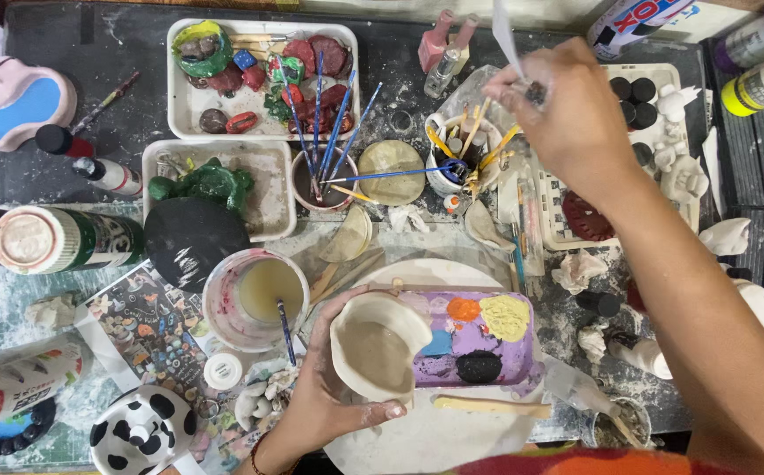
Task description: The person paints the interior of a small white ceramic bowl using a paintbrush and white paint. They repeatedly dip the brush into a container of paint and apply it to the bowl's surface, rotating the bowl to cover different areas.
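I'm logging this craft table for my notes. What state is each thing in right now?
left hand: gripping the unpainted clay bowl.
clay bowl: tilted on its side, empty.
right hand: raised, pinching something small and dark.
water cup: holds murky liquid with a brush in it.
paint palette: smeared with orange, yellow, black and blue.
brush mug: upright, full of brushes.
green-labelled bottle: lying down, capped.

Near the far edge of my messy table (83, 167) sits a white tray (181, 105) full of little clay shapes. Blue brushes (334, 132) stand in a small cup (307, 180) beside it. By the left edge lies a pink and blue clay face (14, 98). A spotted black and white bowl (140, 435) sits at the near left corner.
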